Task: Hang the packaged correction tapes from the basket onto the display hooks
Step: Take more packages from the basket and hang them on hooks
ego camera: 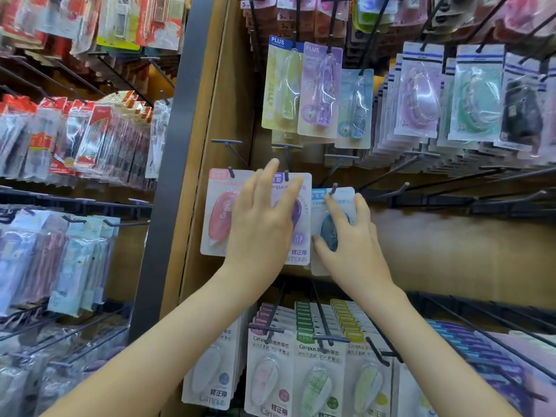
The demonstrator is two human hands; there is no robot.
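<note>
Three packaged correction tapes hung side by side in the middle row, each at its own hook: one pink pack (218,218) on the left, one purple pack (301,218) in the middle and one blue pack (331,230) on the right, the blue one sitting lower than the other two. Your left hand (258,227) was spread, fingers straight and apart, lying across the front of the purple pack and hiding the pink pack's right edge. Your right hand (352,245) gripped the blue pack, thumb at its lower left and fingers curled over its right side; the tip of its hook (332,189) showed at the card's top. Further right in that row, several bare hooks (403,186) stuck out. Above, three PLUS packs (322,88) hung in front: one yellow, one lilac, one pale blue. Below, four Campus packs (267,377) faced you in a row.
</note>
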